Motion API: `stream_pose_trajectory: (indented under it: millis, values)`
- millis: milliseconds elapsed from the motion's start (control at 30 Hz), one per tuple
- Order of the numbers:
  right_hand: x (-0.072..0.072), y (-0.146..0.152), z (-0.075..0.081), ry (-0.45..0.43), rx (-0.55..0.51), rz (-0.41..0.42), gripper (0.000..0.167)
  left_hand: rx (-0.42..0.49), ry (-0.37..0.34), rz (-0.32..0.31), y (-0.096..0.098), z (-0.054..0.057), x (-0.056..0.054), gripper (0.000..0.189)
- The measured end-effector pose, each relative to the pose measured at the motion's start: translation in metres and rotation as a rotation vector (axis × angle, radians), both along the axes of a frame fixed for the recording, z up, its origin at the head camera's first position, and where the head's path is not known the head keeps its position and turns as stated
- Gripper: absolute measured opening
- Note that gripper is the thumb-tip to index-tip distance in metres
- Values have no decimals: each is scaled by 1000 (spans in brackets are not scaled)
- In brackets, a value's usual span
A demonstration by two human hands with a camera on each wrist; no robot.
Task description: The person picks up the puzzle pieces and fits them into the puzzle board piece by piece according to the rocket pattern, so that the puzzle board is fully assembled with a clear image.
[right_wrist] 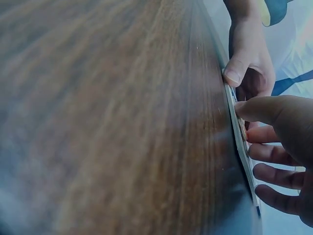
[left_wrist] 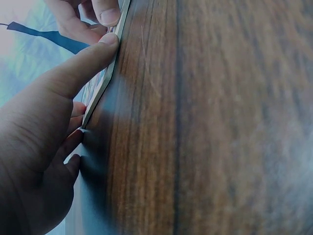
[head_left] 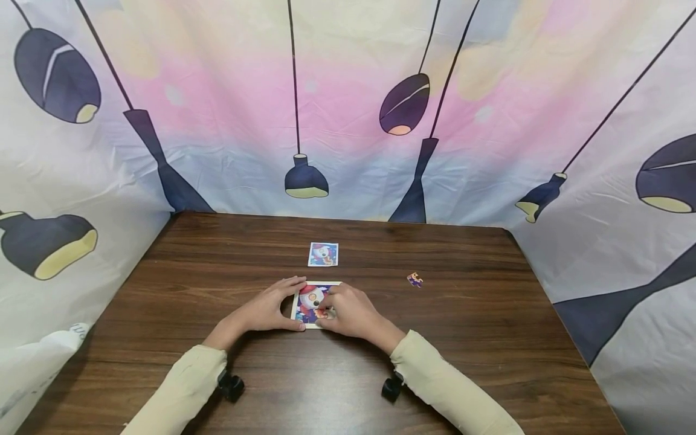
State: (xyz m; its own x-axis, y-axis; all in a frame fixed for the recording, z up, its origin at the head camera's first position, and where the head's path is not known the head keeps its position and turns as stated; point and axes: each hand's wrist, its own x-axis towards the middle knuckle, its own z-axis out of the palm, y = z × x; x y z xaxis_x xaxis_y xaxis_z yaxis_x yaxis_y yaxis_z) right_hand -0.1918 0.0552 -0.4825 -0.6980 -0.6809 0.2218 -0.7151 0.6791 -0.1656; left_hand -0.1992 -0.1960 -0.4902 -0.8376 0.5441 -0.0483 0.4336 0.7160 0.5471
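Observation:
A small framed jigsaw puzzle (head_left: 312,299) with a cartoon figure and a pale border lies flat on the table. My left hand (head_left: 267,308) holds it from the left, with the thumb at the lower edge and fingers at the upper left corner. Over the puzzle's right part is my right hand (head_left: 352,311), thumb and index finger bent toward each other around a small orange-and-white puzzle piece (head_left: 329,313), mostly hidden by the fingers. In the right wrist view, the thumb (right_wrist: 257,108) touches the board's edge.
Behind the puzzle lies a square picture card (head_left: 323,254) with a similar figure. A loose purple-and-orange puzzle piece (head_left: 415,279) sits to the right on the brown wooden table (head_left: 462,344). A printed cloth (head_left: 348,121) hangs behind and beside the table.

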Motion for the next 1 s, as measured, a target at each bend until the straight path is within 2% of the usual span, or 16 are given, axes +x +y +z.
stream_pose_trajectory:
  millis: [300, 1000]
  values:
    - [-1, 0, -2, 1, -31, 17, 23, 7, 9, -4, -1, 1, 1, 102]
    - [0, -2, -1, -14, -17, 25, 14, 7, 12, -8, -1, -2, -1, 104]
